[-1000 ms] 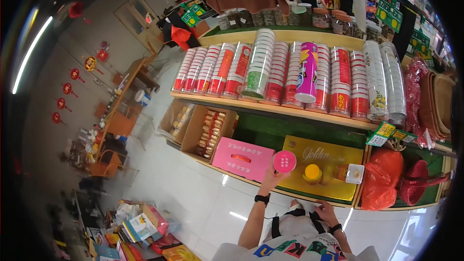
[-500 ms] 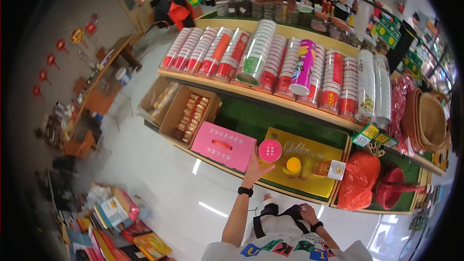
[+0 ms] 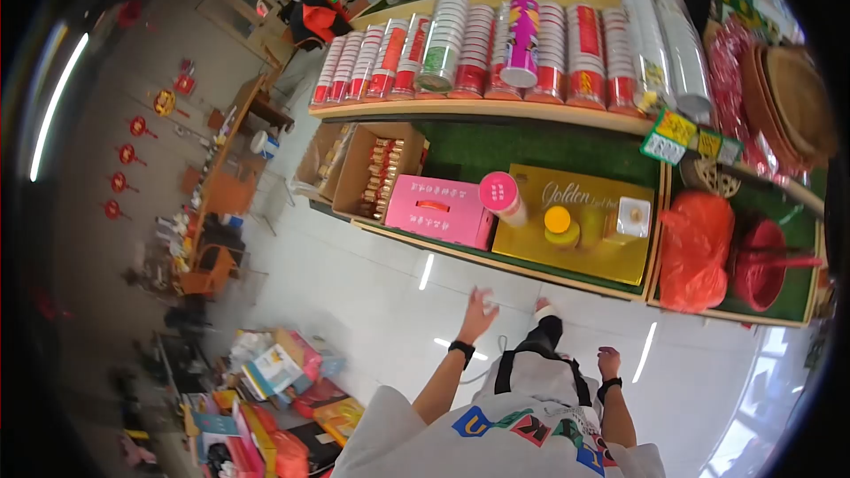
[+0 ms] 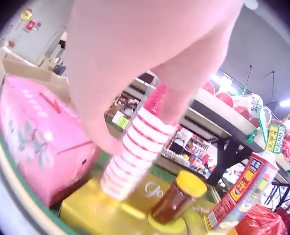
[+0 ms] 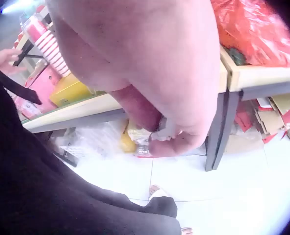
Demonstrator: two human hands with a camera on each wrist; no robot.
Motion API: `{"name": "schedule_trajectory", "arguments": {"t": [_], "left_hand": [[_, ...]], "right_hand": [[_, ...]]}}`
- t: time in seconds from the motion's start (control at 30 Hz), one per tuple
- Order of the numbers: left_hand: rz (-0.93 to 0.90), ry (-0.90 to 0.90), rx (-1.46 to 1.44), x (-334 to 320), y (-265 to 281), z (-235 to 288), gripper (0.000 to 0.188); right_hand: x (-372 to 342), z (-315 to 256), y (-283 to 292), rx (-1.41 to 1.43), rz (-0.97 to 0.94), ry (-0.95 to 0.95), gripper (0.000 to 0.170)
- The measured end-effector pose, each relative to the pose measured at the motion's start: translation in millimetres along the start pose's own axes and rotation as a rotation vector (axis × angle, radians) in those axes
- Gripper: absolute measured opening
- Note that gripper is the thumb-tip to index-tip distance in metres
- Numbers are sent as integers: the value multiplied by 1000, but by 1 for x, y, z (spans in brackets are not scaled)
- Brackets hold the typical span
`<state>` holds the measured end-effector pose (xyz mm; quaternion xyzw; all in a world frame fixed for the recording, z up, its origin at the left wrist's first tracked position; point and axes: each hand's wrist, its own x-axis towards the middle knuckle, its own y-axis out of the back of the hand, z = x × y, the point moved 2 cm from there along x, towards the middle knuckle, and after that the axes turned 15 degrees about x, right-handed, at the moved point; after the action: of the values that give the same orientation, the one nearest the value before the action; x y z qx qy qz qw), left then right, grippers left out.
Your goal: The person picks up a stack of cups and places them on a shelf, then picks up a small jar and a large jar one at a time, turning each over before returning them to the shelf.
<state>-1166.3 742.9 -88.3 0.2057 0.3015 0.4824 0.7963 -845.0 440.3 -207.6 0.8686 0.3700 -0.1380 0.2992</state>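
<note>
A tall stack of white cups with pink bands and a pink top [image 3: 503,195] stands on the left end of a flat gold box [image 3: 611,261]. My left hand [image 3: 478,314] is off it, over the floor before the shelf, fingers apart and relaxed. In the left wrist view that hand overlaps the cup stack [image 4: 135,152]. To the stack's right on the gold box are a yellow-lidded jar [image 3: 559,221] and a rectangular pack [image 3: 632,218]. By my leg hangs my right hand [image 3: 608,363], its fingers loosely curled, nearest the shelf's front edge.
A pink carton [image 3: 460,226] with a red handle lies left of the gold box. A cardboard box [image 3: 367,159] holds gold-and-red packs. More cup stacks [image 3: 443,44] line the upper shelf. On the right sits a red plastic bag [image 3: 698,248] beside a red basket [image 3: 759,279].
My left hand has let go of the cup stack and drawn back toward my body. The stack now stands on the gold box. My right hand stays low by my leg.
</note>
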Motion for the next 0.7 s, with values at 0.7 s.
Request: {"name": "schedule_trajectory", "arguments": {"t": [0.7], "left_hand": [[-366, -12, 541, -118, -106, -67, 47]], "right_hand": [[-83, 268, 12, 333, -40, 47, 46]]}}
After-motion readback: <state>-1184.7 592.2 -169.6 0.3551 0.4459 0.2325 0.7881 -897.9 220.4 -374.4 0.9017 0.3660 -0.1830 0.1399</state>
